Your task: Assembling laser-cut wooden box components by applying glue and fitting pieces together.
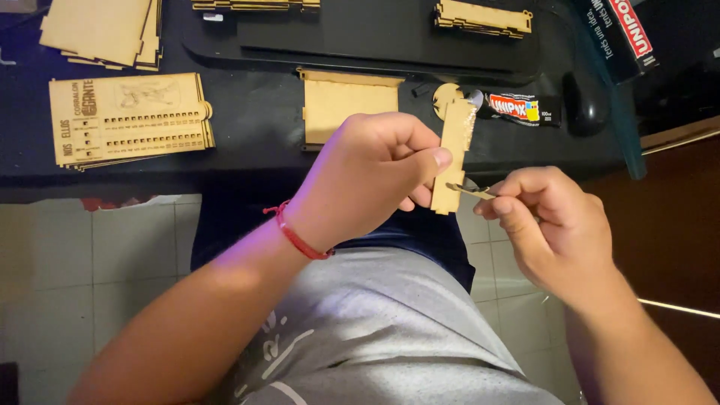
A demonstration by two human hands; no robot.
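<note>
**gluefan:** Wood strip (453, 157) is upright in the left hand (371, 176), thumb clamped on its near face and fingers wrapped behind, about midway up. So the top sticks out above the grip and the bottom end pokes out just below the thumb. Right hand (551, 217) is pinched shut on a thin little stick (471, 190), tip touching the strip's lower right edge.

**lasercut_lu:** Is that an applicator? Looks like something shiny on the strip's upper edge, glue maybe, but it's too blurry to swear to.

**gluefan:** Could be, there's a tube (525, 109) lying on the black desk (255, 120) right behind it. If you're spreading, I'd say keep the strip steady at that angle, drag the stick along the edge in one light pass, and keep the left thumb off the wet side.

**lasercut_lu:** Good call. Fingers sit well clear of the right edge, so there's room to work. Other cut panels (127, 116) are off to the left, well apart, and one flat piece (349, 105) is on the desk just behind the left hand.
</note>
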